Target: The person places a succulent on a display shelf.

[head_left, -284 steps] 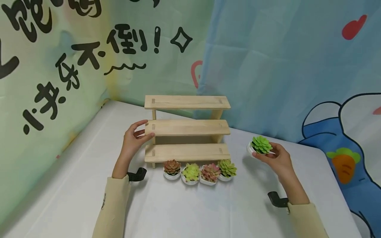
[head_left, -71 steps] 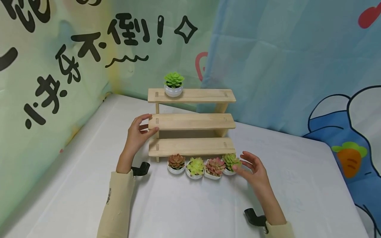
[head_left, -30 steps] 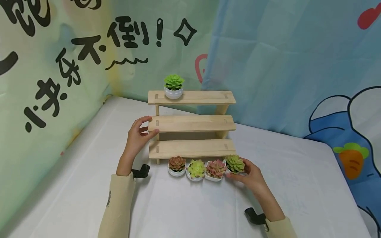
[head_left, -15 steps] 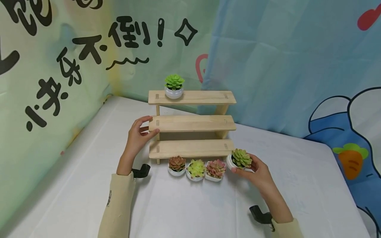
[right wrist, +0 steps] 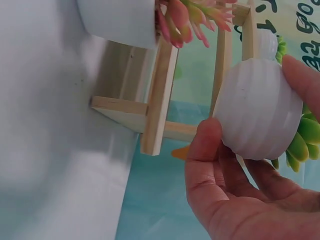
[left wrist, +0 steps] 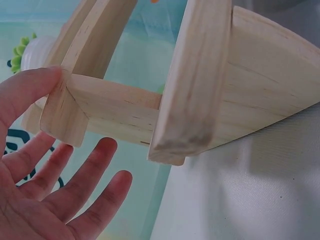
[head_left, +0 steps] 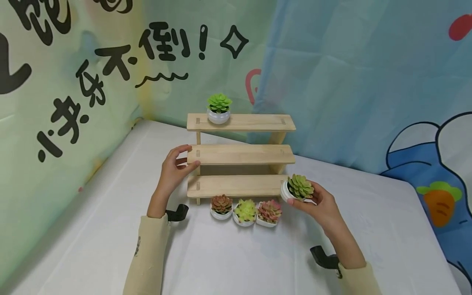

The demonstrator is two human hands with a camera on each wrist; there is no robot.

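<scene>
My left hand (head_left: 172,167) holds the left end of the middle tier of a three-tier wooden plant stand (head_left: 241,155), thumb at the front edge and index finger at the back. In the left wrist view, the thumb presses the board's edge. My right hand (head_left: 324,205) grips a small white ribbed pot (right wrist: 260,107) with a green succulent (head_left: 300,187), tilted, near the right end of the lowest tier. A bright green potted succulent (head_left: 219,107) stands on the top tier, left of centre.
In front of the stand on the white tablecloth (head_left: 236,262) sit a brown succulent (head_left: 221,205), a yellow-green one (head_left: 245,211) and a pink one (head_left: 269,212) in white pots. Printed cloth backdrops (head_left: 332,82) rise behind the table.
The bright green succulent went from my right hand to the top tier. My right hand then took the rightmost potted succulent from the row and lifted it. My left hand kept its hold.
</scene>
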